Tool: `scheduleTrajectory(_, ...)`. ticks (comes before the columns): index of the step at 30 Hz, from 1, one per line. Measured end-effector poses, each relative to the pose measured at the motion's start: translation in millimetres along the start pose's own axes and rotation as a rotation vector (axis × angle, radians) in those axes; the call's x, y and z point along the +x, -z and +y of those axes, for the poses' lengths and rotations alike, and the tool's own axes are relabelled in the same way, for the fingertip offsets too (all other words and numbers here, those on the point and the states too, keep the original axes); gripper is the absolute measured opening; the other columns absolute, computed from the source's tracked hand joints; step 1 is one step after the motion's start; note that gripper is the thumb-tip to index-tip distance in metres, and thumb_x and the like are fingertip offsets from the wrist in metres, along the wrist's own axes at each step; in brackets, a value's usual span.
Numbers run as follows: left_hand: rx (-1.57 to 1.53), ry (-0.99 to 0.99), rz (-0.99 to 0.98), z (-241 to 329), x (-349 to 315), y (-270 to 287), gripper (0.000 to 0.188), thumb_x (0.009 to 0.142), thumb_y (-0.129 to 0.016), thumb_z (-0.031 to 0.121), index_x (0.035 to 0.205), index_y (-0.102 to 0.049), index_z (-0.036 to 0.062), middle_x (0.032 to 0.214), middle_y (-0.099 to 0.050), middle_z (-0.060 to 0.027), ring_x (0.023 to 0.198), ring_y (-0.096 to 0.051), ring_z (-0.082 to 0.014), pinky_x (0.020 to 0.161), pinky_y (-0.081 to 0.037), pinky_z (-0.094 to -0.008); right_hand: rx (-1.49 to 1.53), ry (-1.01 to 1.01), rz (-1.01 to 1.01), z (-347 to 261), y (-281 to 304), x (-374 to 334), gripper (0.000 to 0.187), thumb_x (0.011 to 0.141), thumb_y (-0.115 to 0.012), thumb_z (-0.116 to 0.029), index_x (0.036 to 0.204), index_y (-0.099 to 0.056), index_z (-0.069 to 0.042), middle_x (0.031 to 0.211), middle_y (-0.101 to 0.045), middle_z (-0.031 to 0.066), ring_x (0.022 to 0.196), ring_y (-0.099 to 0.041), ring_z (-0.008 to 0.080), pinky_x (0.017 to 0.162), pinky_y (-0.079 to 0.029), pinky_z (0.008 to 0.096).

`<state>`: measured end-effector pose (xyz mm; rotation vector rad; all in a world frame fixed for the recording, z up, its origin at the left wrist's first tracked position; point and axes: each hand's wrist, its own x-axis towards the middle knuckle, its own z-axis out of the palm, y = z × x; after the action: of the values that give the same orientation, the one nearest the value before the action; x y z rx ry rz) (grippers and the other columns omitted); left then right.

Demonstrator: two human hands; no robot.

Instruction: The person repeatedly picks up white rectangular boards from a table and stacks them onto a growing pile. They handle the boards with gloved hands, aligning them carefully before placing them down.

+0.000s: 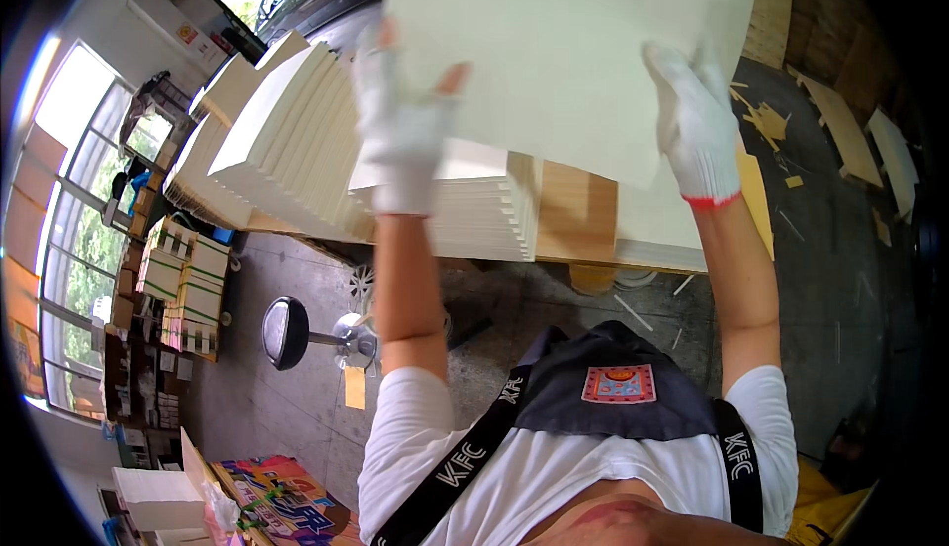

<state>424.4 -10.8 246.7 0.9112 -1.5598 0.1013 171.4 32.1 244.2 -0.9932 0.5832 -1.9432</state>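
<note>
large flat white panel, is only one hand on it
No, the white-gloved left hand and the white-gloved right hand both hold the large flat white panel, at opposite sides.

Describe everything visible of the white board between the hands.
The white board is a large, plain, flat panel, material unclear. Its face is toward the camera, its top cut off by the frame. The gloved left hand holds its left side, the gloved right hand its lower right; contact with the stack behind is unclear.

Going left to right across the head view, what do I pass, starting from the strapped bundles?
Strapped bundles → black stool seat → left gloved hand → right gloved hand → wooden plank; the white panel overlaps both hands.
</note>
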Motion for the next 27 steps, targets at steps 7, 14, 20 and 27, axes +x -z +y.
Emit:
scheduleTrajectory(7,-0.087,0.598,-0.155,-81,31,120,0.051,0.094,-0.068,0.02,0.141,-0.055,0.0056,0.117,-0.067,-0.0051,0.096,-0.061,-0.0089,0.07,-0.047,-0.0214,0.096,-0.267,-0.206,114,-80,57,0.062,0.09,-0.071,-0.01,0.144,-0.043,0.0,0.125,-0.061,0.0116,0.12,-0.055,0.0181,0.098,-0.047,0.0325)
scheduleTrajectory(14,0.715,0.417,-0.706,-182,-7,131,0.051,0.09,-0.07,0.034,0.135,-0.06,0.013,0.112,-0.071,-0.0156,0.099,-0.067,-0.0319,0.086,-0.05,-0.039,-1.702,-0.287,-0.6,157,-68,63,0.084,0.083,-0.053,-0.078,0.126,-0.059,-0.006,0.107,-0.07,0.0148,0.098,-0.068,0.0261,0.082,-0.051,0.0388)
scheduleTrajectory(20,0.273,0.51,-0.823,-187,-23,182,0.038,0.09,-0.069,0.02,0.125,-0.065,0.0058,0.105,-0.071,-0.0133,0.106,-0.067,-0.0263,0.085,-0.052,-0.0367,-1.615,-0.27,-0.833,98,-98,4,0.083,0.079,-0.059,-0.079,0.134,-0.059,-0.017,0.108,-0.068,0.0144,0.099,-0.068,0.0281,0.082,-0.053,0.0395)
scheduleTrajectory(27,0.086,0.593,-0.745,-182,-27,175,0.011,0.087,-0.056,-0.008,0.096,-0.062,-0.0103,0.103,-0.072,-0.0106,0.087,-0.074,-0.0174,0.074,-0.058,-0.0284,-1.588,0.121,-0.823,118,-60,-40,0.061,0.085,-0.068,-0.056,0.137,-0.059,-0.026,0.114,-0.064,0.0099,0.096,-0.067,0.0314,0.085,-0.054,0.0422)
